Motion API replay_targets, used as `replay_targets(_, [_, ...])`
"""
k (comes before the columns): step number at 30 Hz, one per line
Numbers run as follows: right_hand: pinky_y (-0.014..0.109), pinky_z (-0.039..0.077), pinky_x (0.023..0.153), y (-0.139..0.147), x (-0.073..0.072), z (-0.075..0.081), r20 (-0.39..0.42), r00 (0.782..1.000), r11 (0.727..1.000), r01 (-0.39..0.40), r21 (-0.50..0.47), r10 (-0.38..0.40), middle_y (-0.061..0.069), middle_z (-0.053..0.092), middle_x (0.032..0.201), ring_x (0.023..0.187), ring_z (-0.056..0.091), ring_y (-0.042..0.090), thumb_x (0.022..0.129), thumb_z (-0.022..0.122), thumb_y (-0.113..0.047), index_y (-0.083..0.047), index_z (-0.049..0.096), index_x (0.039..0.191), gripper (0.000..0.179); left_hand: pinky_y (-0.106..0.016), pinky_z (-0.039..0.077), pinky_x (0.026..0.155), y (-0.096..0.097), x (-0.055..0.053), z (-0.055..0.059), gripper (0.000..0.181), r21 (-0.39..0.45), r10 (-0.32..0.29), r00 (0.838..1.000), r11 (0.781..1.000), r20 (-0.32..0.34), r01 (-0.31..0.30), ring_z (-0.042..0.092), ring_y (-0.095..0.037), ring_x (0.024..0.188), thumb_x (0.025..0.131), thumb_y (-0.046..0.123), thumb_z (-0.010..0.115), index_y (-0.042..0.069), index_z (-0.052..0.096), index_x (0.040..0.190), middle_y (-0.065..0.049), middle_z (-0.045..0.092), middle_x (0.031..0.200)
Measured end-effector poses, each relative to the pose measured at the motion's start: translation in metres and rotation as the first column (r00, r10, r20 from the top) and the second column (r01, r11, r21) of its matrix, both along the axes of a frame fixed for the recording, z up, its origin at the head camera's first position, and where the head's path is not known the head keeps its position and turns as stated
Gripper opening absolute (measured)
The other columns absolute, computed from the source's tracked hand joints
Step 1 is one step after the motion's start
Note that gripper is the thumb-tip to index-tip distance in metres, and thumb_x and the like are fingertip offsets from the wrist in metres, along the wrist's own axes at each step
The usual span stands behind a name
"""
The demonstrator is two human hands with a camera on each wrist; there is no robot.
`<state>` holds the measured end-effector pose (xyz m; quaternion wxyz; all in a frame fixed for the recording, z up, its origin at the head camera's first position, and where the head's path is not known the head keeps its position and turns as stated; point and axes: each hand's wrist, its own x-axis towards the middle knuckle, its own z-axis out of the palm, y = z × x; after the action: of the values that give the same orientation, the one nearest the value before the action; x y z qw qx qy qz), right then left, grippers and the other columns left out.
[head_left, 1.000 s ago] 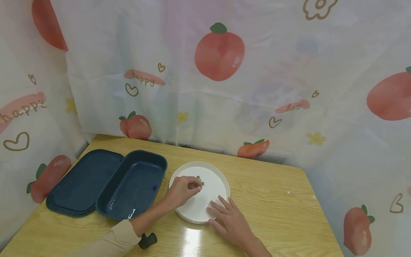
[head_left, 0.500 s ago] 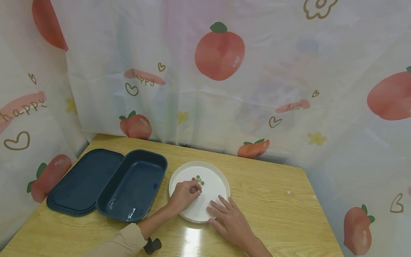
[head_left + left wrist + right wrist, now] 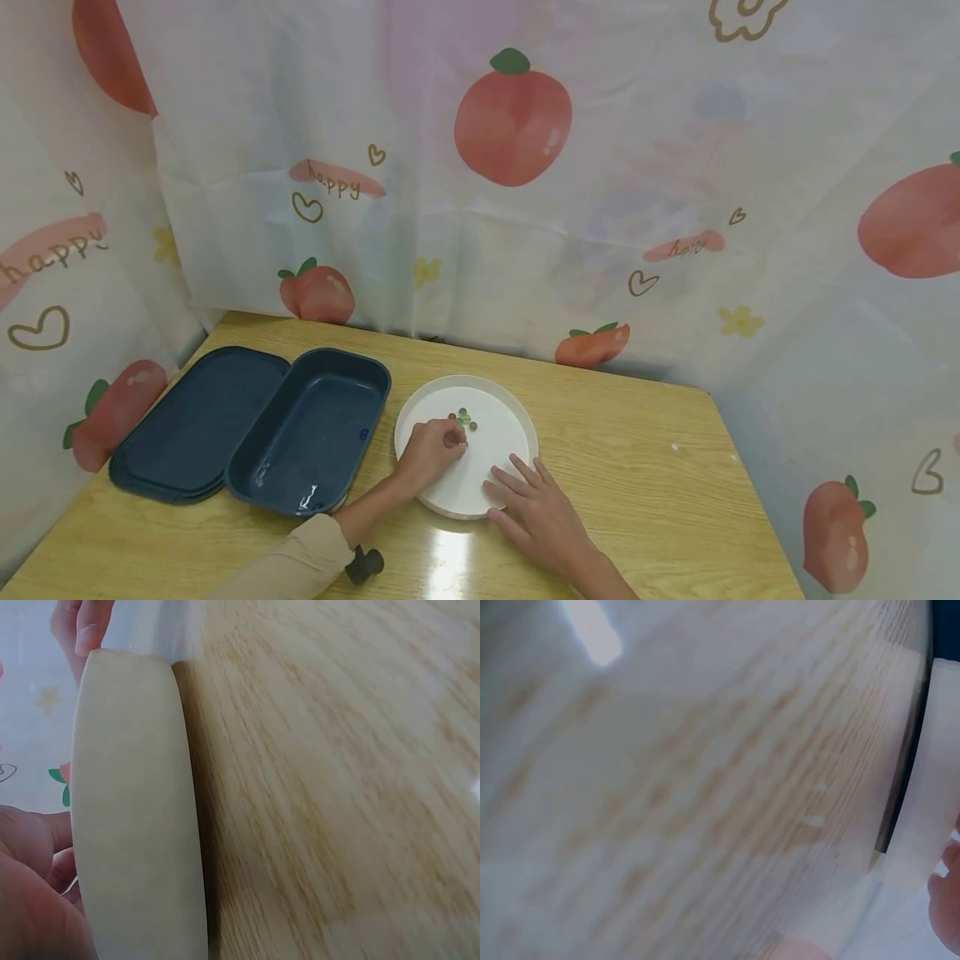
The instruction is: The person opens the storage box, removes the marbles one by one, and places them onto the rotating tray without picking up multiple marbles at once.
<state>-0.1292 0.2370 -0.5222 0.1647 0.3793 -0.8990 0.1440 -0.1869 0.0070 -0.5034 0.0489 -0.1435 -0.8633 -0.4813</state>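
Observation:
A round white tray (image 3: pixel 506 408) with a low rim lies on the table. Several small marbles, red, green and greyish, cluster near its middle, a light green marble (image 3: pixel 467 419) among them. Just in front of them my left hand (image 3: pixel 427 454) reaches over the rim, thumb and forefinger pinched together low over the tray. A small glint shows between the fingers in the left wrist view; the fingers mostly hide the marble there. My right hand (image 3: pixel 536 517) rests with spread fingers on the tray's near right rim. In the left wrist view the tray's side wall (image 3: pixel 139 802) stands before the hand.
Left of the tray is a deep dark blue box (image 3: pixel 251 492), with one blue marble (image 3: pixel 364 434) inside by its right wall. Its dark lid (image 3: pixel 198 425) lies farther left. A black wrist device (image 3: pixel 366 565) sits under the left sleeve. A fruit-print curtain (image 3: pixel 480 250) hangs behind the table.
My left hand has drawn back slightly towards me and to the left, uncovering the red marble and more of the cluster. The right hand stays in place on the rim.

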Motion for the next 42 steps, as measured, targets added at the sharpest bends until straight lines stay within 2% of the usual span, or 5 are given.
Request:
replay_targets(5, [0.062,0.034,0.105,-0.0004,0.0003,0.0006,0.018,1.000,1.000,0.004,-0.008,-0.004,0.000,0.064,0.132,0.132,0.050,0.032,0.098,0.062,-0.042,-0.019,0.072,0.124,0.036,-0.027,0.053,0.067,-0.0009,0.0007,0.0001,0.009,-0.030,-0.003,1.000,1.000,-0.016,0.002,0.066,-0.016,0.074,0.081,-0.002,0.076,0.005,0.072,0.078,-0.003,0.070,0.076])
replay_targets(11, [0.061,0.034,0.106,0.0000,0.0009,0.0008,0.029,0.999,1.000,0.013,0.000,-0.013,-0.001,0.064,0.133,0.133,0.049,0.031,0.098,0.061,-0.043,-0.020,0.072,0.125,0.037,-0.025,0.054,0.066,-0.0013,0.0006,-0.0011,0.010,-0.022,-0.021,1.000,1.000,0.004,0.021,0.068,-0.016,0.073,0.080,-0.005,0.077,0.004,0.072,0.079,-0.003,0.071,0.076])
replay_targets(21, [0.063,0.035,0.105,0.0002,0.0009,0.0011,0.018,1.000,1.000,0.009,0.003,-0.009,0.000,0.064,0.133,0.133,0.049,0.032,0.098,0.061,-0.042,-0.021,0.071,0.126,0.037,-0.023,0.052,0.065,-0.0020,-0.0023,-0.0047,0.010,-0.028,-0.051,0.999,0.998,-0.003,0.051,0.064,-0.013,0.070,0.079,-0.007,0.076,0.003,0.073,0.078,-0.003,0.069,0.074])
replay_targets(29, [0.061,0.033,0.106,0.0001,0.0011,-0.0003,0.023,1.000,1.000,0.017,-0.003,-0.017,-0.002,0.063,0.134,0.134,0.048,0.030,0.100,0.058,-0.044,-0.021,0.071,0.127,0.037,-0.023,0.051,0.064,-0.0023,-0.0013,-0.0028,0.010,-0.034,-0.064,0.998,0.997,-0.008,0.064,0.063,-0.013,0.069,0.078,-0.008,0.075,0.001,0.072,0.078,-0.004,0.069,0.073])
replay_targets(42, [0.061,0.032,0.108,0.0004,0.0007,-0.0004,0.032,0.999,1.000,0.018,0.003,-0.018,-0.001,0.063,0.134,0.135,0.047,0.030,0.099,0.060,-0.042,-0.021,0.071,0.127,0.037,-0.022,0.051,0.063,-0.0005,-0.0009,-0.0005,0.010,-0.056,-0.032,0.999,0.998,-0.035,0.030,0.061,-0.011,0.068,0.077,-0.005,0.080,0.002,0.073,0.080,-0.002,0.068,0.073])
